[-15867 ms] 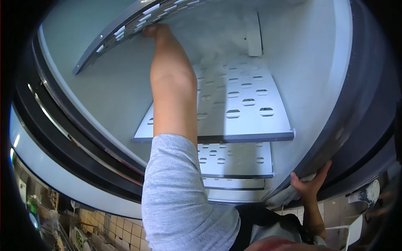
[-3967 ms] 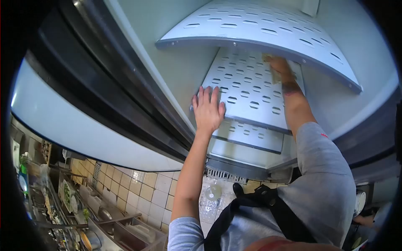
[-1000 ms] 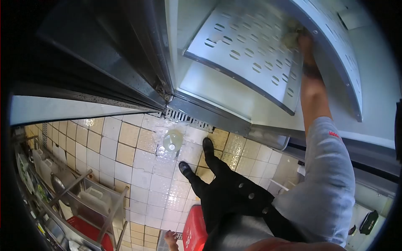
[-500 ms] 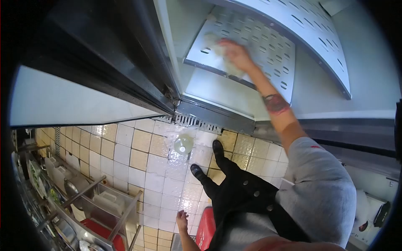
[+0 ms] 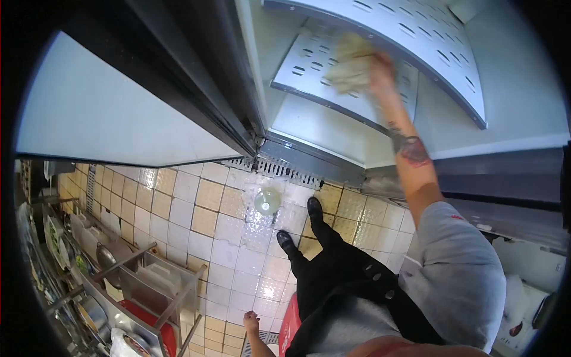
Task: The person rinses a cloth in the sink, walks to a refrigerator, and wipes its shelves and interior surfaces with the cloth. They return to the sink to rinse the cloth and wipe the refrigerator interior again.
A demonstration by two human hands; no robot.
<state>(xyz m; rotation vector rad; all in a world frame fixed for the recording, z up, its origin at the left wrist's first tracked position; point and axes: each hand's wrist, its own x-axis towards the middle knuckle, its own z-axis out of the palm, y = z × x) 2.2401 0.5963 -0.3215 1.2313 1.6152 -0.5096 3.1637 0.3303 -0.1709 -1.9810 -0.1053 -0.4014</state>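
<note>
My right hand (image 5: 382, 74) is closed on a pale yellowish cloth (image 5: 352, 64), blurred by motion, over the lower perforated white shelf (image 5: 315, 62) inside the cabinet. A larger perforated shelf (image 5: 410, 35) with a grey front edge sits above it, and its edge passes close to my hand. My left hand (image 5: 251, 322) hangs low beside my body over the tiled floor, its fingers partly curled, with nothing visible in it.
The cabinet's open door (image 5: 119, 113) spans the upper left. A round greenish container (image 5: 267, 201) stands on the wet tiles near the floor grate (image 5: 289, 174). Metal racks with trays (image 5: 160, 279) fill the lower left. Something red (image 5: 289, 327) is beside my legs.
My right hand and the cloth have moved from the shelf's left front toward its middle and back. Earlier, my left hand rested on the shelf's front left; now it hangs low beside me.
</note>
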